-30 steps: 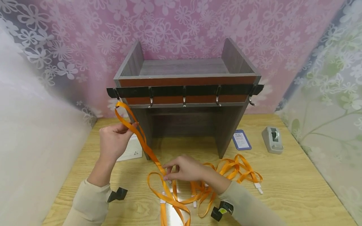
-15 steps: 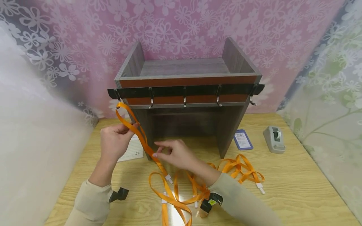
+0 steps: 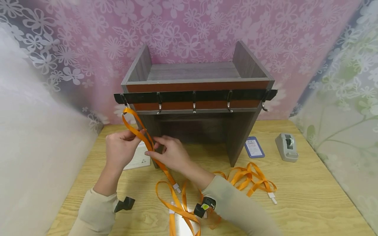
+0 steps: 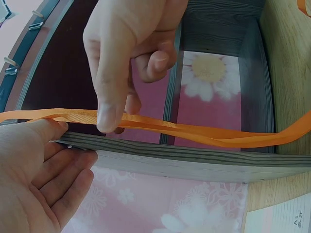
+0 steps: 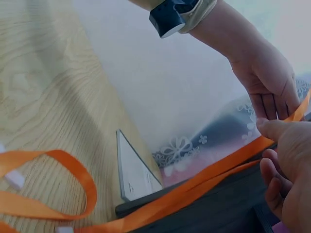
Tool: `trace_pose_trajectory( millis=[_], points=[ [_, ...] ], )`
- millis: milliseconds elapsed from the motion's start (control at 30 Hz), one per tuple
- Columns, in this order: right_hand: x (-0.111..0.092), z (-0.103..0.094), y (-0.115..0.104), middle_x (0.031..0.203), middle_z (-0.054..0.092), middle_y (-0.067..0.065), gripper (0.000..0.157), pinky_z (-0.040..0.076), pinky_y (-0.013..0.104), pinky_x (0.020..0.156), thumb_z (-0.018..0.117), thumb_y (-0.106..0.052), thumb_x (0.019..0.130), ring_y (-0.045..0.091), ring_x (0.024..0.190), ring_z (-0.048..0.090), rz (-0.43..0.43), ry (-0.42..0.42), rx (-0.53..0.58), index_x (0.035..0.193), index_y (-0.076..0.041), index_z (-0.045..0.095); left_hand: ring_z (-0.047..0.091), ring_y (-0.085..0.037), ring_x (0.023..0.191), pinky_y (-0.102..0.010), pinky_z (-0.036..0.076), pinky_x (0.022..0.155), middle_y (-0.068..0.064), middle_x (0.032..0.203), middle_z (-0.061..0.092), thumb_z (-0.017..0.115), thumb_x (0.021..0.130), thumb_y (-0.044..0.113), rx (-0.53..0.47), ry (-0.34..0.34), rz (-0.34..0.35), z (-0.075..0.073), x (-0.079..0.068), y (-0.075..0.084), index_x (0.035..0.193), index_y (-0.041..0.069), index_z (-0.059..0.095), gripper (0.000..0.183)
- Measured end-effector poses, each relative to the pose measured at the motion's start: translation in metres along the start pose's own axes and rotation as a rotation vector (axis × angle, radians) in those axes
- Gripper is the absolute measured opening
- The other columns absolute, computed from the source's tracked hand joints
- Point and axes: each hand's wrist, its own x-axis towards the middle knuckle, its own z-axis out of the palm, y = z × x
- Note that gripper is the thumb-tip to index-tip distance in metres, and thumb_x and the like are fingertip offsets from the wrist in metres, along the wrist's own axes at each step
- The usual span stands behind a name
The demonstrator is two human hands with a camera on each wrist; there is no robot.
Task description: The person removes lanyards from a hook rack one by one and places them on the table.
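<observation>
An orange lanyard (image 3: 167, 173) hangs by its loop from the leftmost hook (image 3: 125, 104) of a black hook rail (image 3: 177, 97). My left hand (image 3: 121, 149) holds its strap just below the loop. Lower down, my right hand (image 3: 171, 153) has thumb and fingers around the same strap. In the left wrist view the right hand (image 4: 127, 43) pinches the lanyard (image 4: 204, 136) from above, with the left hand (image 4: 34, 179) beside it. The white clip (image 3: 176, 187) at the strap's lower end dangles above the table.
The rail is fixed to a grey wooden shelf unit (image 3: 192, 70); its other hooks carry nothing. More orange lanyards (image 3: 251, 175) lie tangled on the table (image 3: 307, 196). A blue card holder (image 3: 254, 147) and a tape dispenser (image 3: 287, 147) sit at right. A lined notepad (image 3: 140, 157) lies behind the left hand.
My right hand has slid up and left along the hanging lanyard from near its clip, and its fingers now close around the strap near the left hand. The left hand stays in place.
</observation>
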Motion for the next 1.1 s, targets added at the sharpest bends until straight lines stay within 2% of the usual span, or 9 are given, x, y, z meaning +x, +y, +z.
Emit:
trace_pose_trajectory(
  millis=[67,133,200,333,400,600,733,867,1100],
  points=[
    [0.003,0.003,-0.002,0.088,0.067,-0.005,0.043,0.045,0.017,0.048,0.077,-0.036,0.088,0.011,0.054,0.057,-0.003,0.021,0.024,0.12,-0.007,0.072,0.073,-0.014,0.061,-0.006,0.047,0.059,-0.009,0.071,0.076,0.082,0.084,0.017,0.006,0.004,0.02,-0.001,0.0,-0.001,0.085,0.006,0.083,0.011],
    [0.005,0.005,-0.002,0.085,0.068,-0.004,0.035,0.044,0.018,0.045,0.077,-0.033,0.089,0.009,0.05,0.054,-0.002,0.039,0.059,0.114,-0.009,0.075,0.072,-0.019,0.06,-0.006,0.047,0.058,-0.009,0.07,0.076,0.082,0.084,0.016,0.009,0.004,0.034,-0.001,0.0,-0.001,0.084,0.006,0.083,0.011],
    [0.007,0.006,-0.001,0.084,0.069,-0.004,0.027,0.042,0.019,0.043,0.077,-0.03,0.089,0.006,0.046,0.05,0.004,0.054,0.09,0.107,-0.01,0.077,0.072,-0.013,0.06,-0.006,0.047,0.059,-0.009,0.07,0.076,0.081,0.084,0.015,0.004,0.004,0.032,0.0,0.0,-0.002,0.084,0.006,0.083,0.01],
    [0.009,0.007,-0.001,0.082,0.071,-0.004,0.02,0.038,0.018,0.041,0.076,-0.028,0.09,0.003,0.043,0.046,0.004,0.065,0.109,0.101,-0.012,0.079,0.066,0.008,0.064,-0.005,0.047,0.061,-0.009,0.073,0.077,0.081,0.084,0.012,-0.013,0.003,0.013,-0.001,-0.001,-0.003,0.086,0.006,0.083,0.007],
    [0.011,0.007,-0.002,0.084,0.073,-0.003,0.018,0.039,0.018,0.042,0.075,-0.028,0.091,0.005,0.045,0.049,-0.006,0.079,0.099,0.099,-0.012,0.08,0.063,0.011,0.063,-0.005,0.047,0.06,-0.008,0.072,0.077,0.081,0.084,0.013,-0.011,0.005,0.013,-0.001,-0.002,-0.003,0.085,0.007,0.083,0.006],
    [0.01,0.001,-0.005,0.088,0.076,-0.001,0.015,0.045,0.016,0.05,0.074,-0.024,0.092,0.013,0.055,0.059,-0.037,0.095,0.114,0.095,-0.011,0.081,0.067,-0.008,0.058,-0.006,0.045,0.059,-0.006,0.069,0.076,0.081,0.084,0.017,0.011,0.01,0.043,-0.001,-0.001,-0.003,0.082,0.009,0.083,0.008],
    [0.006,-0.007,-0.011,0.085,0.075,-0.002,0.014,0.044,0.017,0.051,0.074,-0.022,0.092,0.014,0.056,0.056,-0.052,0.084,0.157,0.095,-0.01,0.08,0.069,-0.014,0.059,-0.005,0.045,0.059,-0.006,0.071,0.076,0.082,0.084,0.017,0.02,0.002,0.029,0.0,-0.002,-0.003,0.084,0.008,0.083,0.009],
    [0.001,-0.018,-0.022,0.083,0.073,-0.002,0.013,0.043,0.018,0.05,0.074,-0.021,0.092,0.014,0.055,0.053,-0.103,0.088,0.201,0.095,-0.01,0.08,0.072,-0.023,0.063,-0.004,0.045,0.061,-0.008,0.074,0.077,0.081,0.084,0.017,0.022,-0.009,0.02,-0.001,-0.003,-0.003,0.087,0.007,0.083,0.011],
    [-0.005,-0.038,-0.048,0.078,0.073,0.001,0.009,0.042,0.019,0.049,0.075,-0.014,0.09,0.01,0.053,0.049,-0.247,0.137,0.29,0.094,-0.007,0.08,0.073,-0.024,0.064,-0.004,0.045,0.061,-0.007,0.073,0.077,0.082,0.084,0.016,0.03,0.005,0.028,0.001,-0.001,-0.002,0.089,0.008,0.083,0.009]
  ],
)
